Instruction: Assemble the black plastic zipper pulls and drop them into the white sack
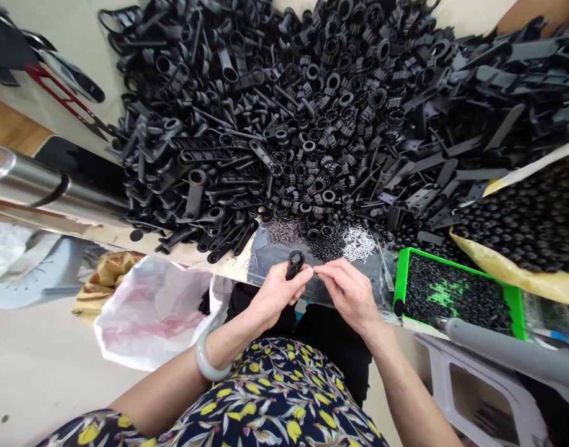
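My left hand [277,290] is closed around a black plastic handle part [295,263], its ring-shaped end pointing up and away from me. Close beside it, my right hand [352,292] pinches with thumb and forefinger at the tip of my left thumb. Whatever sits in that pinch is too small to make out. Just beyond my hands, on a dark mat [262,264], lie a heap of small brownish pins [286,231], a patch of tiny black pieces [328,247] and a pile of silvery pins [358,243].
Black handle parts [195,192], black rings [331,130] and flat black strips [502,127] cover the table. A green tray [404,282] of tiny black and green pieces is at right, near a yellow-edged sack [521,264]. Scissors [70,99] lie far left; a white bag [144,316] hangs below.
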Tool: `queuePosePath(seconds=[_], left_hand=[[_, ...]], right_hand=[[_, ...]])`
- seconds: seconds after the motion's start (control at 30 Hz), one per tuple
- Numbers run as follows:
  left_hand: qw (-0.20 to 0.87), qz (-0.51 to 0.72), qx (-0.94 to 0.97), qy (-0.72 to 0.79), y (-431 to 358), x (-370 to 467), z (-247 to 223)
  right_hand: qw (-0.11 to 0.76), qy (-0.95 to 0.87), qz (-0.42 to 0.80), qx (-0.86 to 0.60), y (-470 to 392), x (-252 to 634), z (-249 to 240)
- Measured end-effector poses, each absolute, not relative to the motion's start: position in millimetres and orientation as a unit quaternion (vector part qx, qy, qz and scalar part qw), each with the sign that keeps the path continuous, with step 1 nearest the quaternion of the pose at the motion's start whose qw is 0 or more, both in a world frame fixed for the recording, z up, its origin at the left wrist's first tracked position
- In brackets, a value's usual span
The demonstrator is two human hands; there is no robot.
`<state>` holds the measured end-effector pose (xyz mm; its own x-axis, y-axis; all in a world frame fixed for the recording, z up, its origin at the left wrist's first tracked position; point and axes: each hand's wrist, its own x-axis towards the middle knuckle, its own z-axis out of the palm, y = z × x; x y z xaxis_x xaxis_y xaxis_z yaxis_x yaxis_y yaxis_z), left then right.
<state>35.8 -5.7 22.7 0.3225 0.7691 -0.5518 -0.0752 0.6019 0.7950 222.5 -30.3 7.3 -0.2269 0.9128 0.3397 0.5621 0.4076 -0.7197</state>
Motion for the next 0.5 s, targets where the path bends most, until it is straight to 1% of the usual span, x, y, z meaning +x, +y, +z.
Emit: queuePosePath(seconds=[0.27, 0.5], left_hand=[[0.759, 0.281, 0.324, 0.490, -6.5, 34.5, 17.4], [0.768, 0.294, 0.306, 0.481, -6.6, 36.6, 17.9]], right_hand=[[0.417, -0.682, 0.339, -0.496, -31.4, 223.7, 4.6], [0.444, -0.621, 0.374, -0.526, -33.9, 217.7, 9.2]])
